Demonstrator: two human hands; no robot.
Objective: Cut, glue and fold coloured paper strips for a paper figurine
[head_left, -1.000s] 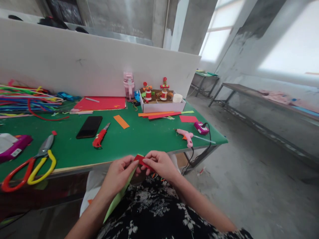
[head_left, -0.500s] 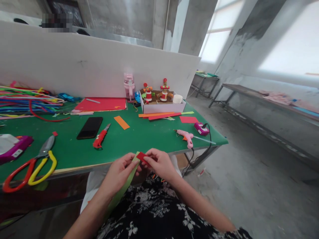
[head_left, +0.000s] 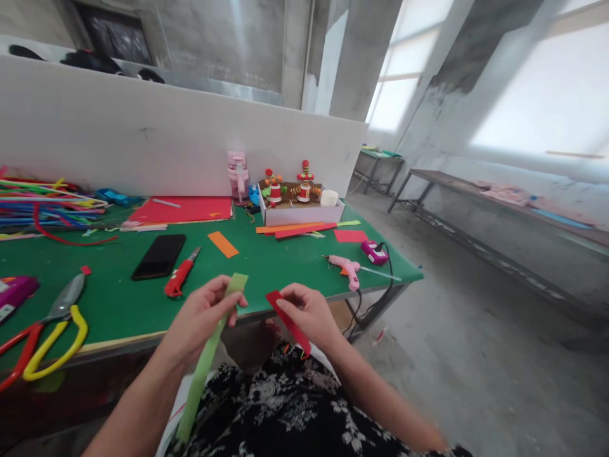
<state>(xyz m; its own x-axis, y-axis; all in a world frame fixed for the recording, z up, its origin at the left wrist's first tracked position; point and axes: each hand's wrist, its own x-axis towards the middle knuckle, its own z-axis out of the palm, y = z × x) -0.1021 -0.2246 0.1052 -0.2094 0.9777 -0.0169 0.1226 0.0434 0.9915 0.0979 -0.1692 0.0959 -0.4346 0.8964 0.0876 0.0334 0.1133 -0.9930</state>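
Observation:
My left hand (head_left: 204, 317) pinches a long light green strip (head_left: 204, 365) near its upper end, and the rest hangs down to my lap. My right hand (head_left: 309, 314) is closed on a shorter red strip (head_left: 295, 327) that slants down below the fingers. The two strips are apart, both held at the front edge of the green table (head_left: 266, 266). On the tabletop near my left hand lie a red utility knife (head_left: 181, 277) and an orange paper piece (head_left: 222, 244).
A pink glue gun (head_left: 346, 268) lies at the right beside a purple plug block (head_left: 375, 252). Scissors (head_left: 59, 317) and a black phone (head_left: 159, 256) are at the left. Behind stand a box (head_left: 302, 216) with small figures and a white board (head_left: 181, 139).
My hands have moved apart, left hand to the left, so the green and red strips no longer meet. More of the red strip shows. The view has shifted slightly.

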